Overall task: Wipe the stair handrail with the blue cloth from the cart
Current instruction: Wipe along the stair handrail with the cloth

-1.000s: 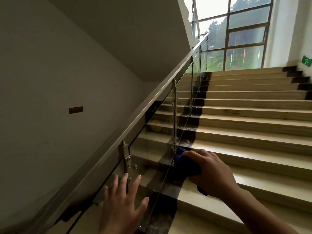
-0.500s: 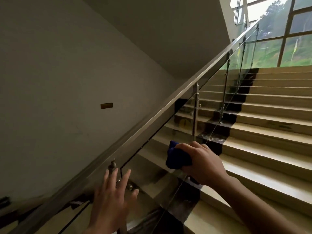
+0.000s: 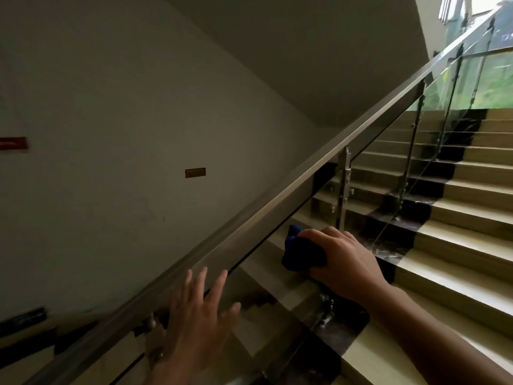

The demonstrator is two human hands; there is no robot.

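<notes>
Now we look up along the stair handrail point(image 3: 277, 201), a metal bar that climbs from lower left to upper right above the glass panel point(image 3: 277, 295). Our right hand point(image 3: 344, 259) is closed around the blue cloth point(image 3: 299, 252), bunched in the fingers, and it sits below the rail, in front of the glass, near a metal post point(image 3: 343, 190). Our left hand point(image 3: 194, 326) is wide, fingers spread, holding nothing, with the fingertips just under the rail. Beige stairs point(image 3: 458, 245) with a dark stripe rise on the right; whether the cloth touches the glass we cannot tell.
</notes>
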